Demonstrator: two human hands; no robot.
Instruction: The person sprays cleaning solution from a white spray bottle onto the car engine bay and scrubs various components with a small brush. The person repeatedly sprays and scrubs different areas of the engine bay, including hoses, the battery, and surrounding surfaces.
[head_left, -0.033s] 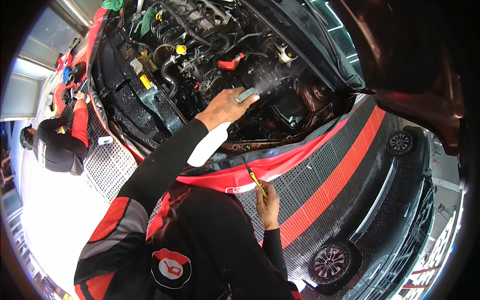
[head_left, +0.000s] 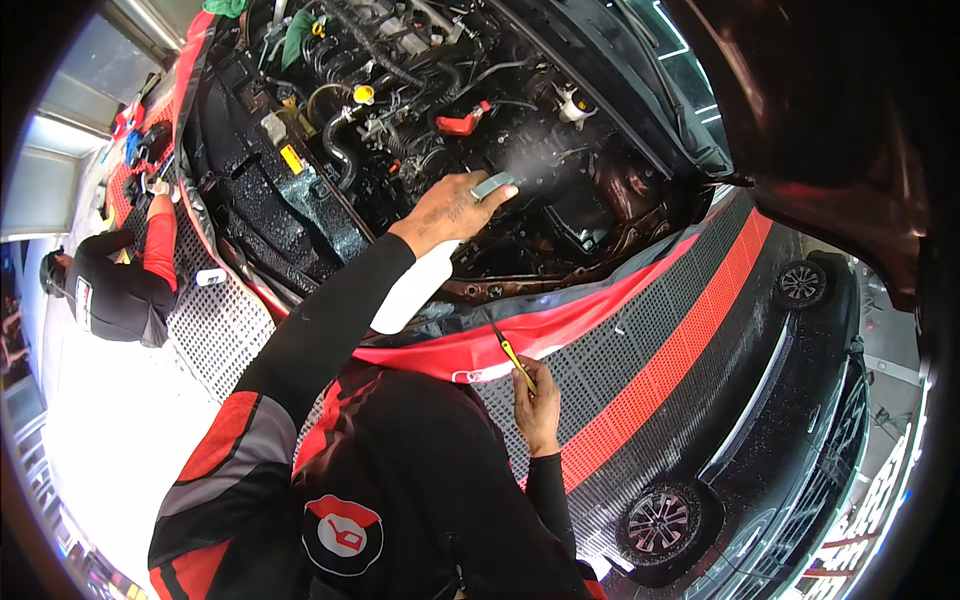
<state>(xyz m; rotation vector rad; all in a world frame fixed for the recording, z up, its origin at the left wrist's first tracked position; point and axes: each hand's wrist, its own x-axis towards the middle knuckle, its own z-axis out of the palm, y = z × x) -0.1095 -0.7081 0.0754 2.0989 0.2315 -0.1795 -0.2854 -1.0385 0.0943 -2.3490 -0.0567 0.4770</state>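
Observation:
My left hand (head_left: pixel 452 213) is closed round the neck of a white spray bottle (head_left: pixel 412 290) with a grey spray head (head_left: pixel 492 186). A pale mist (head_left: pixel 545 160) drifts from its nozzle over the wet engine bay (head_left: pixel 370 130). Lower down, beside the red and black fender cover (head_left: pixel 510 352), my right hand (head_left: pixel 540 410) pinches a slim yellow and black tool (head_left: pixel 513 355) with a dark, pointed tip. That tip points up toward the cover; whether it is bristles cannot be made out.
Above on the right hangs the raised dark hood (head_left: pixel 800 120). A dark car (head_left: pixel 770 400) stands beyond the grey and red grated floor (head_left: pixel 640 350). At the far left another person (head_left: pixel 120 285) bends near the bumper, close to a small white bottle (head_left: pixel 210 277).
The mist by the spray head looks slightly thicker and wider. Both hands stay almost where they were.

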